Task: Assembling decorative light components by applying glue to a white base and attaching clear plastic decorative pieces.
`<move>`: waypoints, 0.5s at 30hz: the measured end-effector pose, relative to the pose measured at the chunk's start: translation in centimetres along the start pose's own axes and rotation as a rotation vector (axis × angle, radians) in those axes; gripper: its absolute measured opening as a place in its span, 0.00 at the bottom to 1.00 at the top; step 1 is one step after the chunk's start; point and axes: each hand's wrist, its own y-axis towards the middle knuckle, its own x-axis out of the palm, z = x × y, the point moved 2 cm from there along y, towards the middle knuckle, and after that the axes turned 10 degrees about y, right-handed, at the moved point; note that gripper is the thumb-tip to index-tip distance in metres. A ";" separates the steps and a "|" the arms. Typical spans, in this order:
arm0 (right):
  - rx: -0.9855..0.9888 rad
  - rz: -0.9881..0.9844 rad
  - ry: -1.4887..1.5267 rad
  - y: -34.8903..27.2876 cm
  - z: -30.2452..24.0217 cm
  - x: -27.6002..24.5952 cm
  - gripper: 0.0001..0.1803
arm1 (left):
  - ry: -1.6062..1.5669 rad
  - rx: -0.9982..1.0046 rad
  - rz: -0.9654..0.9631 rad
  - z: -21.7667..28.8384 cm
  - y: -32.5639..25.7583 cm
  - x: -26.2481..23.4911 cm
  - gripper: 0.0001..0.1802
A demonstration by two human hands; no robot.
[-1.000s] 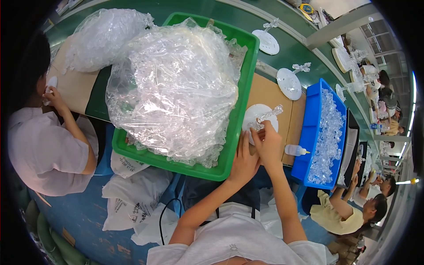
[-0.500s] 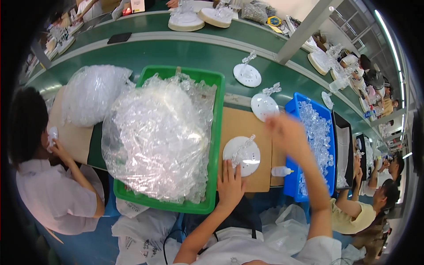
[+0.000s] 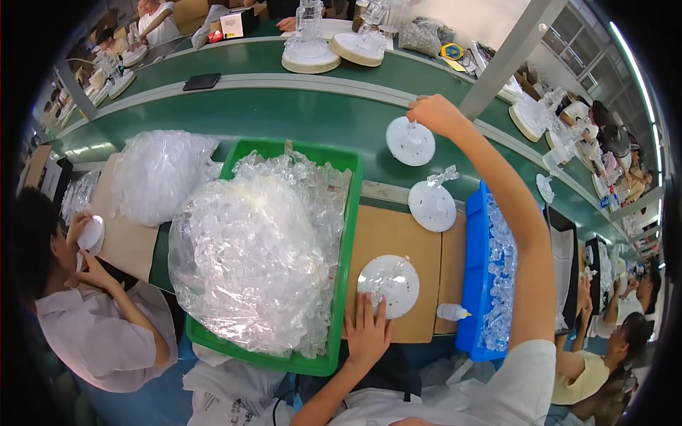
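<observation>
My left hand (image 3: pixel 368 338) lies flat with fingers apart, its fingertips on the near left edge of a round white disc (image 3: pixel 406 295). A clear plastic piece (image 3: pixel 385 278) rests on that disc. My right hand (image 3: pixel 435 115) reaches far ahead over another white disc (image 3: pixel 412 148). Its fingers are closed at the top of this disc, where its clear piece stands, mostly hidden by the hand. Between the two lies a third white disc (image 3: pixel 432 209) with a clear jointed plastic piece (image 3: pixel 445 176) on its far edge.
A green bin (image 3: pixel 352 234) heaped with bagged clear parts stands on my left. On my right is a blue bin (image 3: pixel 474 277) of clear pieces, with a small dropper bottle (image 3: pixel 452 312) beside it. Cardboard (image 3: pixel 369 238) covers my work spot. Co-workers sit on both sides.
My right hand has moved forward from beside the blue bin to the farthest disc. My left hand stays at the near disc. The whole view has shifted somewhat.
</observation>
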 end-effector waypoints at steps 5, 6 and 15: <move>-0.296 0.234 0.133 -4.5 -6.0 -4.0 0.05 | -0.012 -0.020 -0.006 0.3 0.2 -0.1 0.32; -0.344 0.221 0.210 -5.0 -7.6 -4.0 0.03 | 0.007 -0.025 -0.013 0.5 0.2 -0.2 0.32; -0.294 0.299 0.387 -8.2 -13.6 -2.7 0.12 | 0.093 -0.069 -0.010 2.3 -2.2 -1.0 0.29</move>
